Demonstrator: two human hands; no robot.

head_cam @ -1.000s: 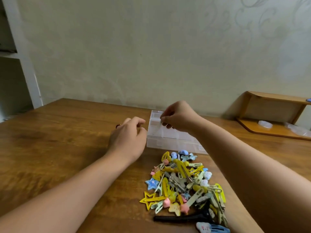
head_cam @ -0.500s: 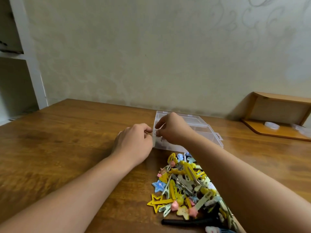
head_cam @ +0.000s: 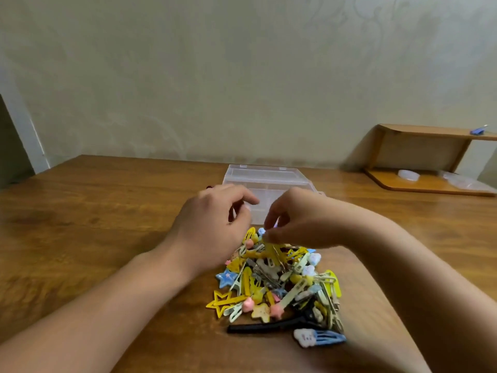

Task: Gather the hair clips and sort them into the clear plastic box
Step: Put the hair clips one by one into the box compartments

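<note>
Far left there's just a strip of white frame (head_cam: 24,130) against the wall and the start of the wooden table (head_cam: 80,224).

Moving in, the left hand (head_cam: 215,224) hangs over the table just left of the far end of the clip pile. Its fingers (head_cam: 246,199) are loosely curled with the thumb apart from them, and I can't see anything held in them. A small dark thing (head_cam: 209,187) peeks out right behind that hand; too hidden to tell what it is.

Dead center at the back sits the clear plastic box (head_cam: 266,181), just beyond both hands.

In front of it is the pile of hair clips (head_cam: 279,281), all lying on the table and none visibly in the box. Mostly yellow snap clips, plus a blue star clip (head_cam: 227,278), a yellow star outline clip (head_cam: 222,302), a long black clip (head_cam: 269,325) along the near edge, and a blue clip with a white cloud (head_cam: 317,338) closest to the camera.

The right hand (head_cam: 298,219) reaches down onto the far tip of the pile, fingers bunched narrow and pinching at a small pale blue clip (head_cam: 261,232) there. It's blurry, so how firm the grip is I can't tell.

Far right, a wooden shelf (head_cam: 430,157) stands on the table against the wall, with some clear plastic bits (head_cam: 408,175) on its lower board and a small blue item (head_cam: 477,131) on top.
</note>
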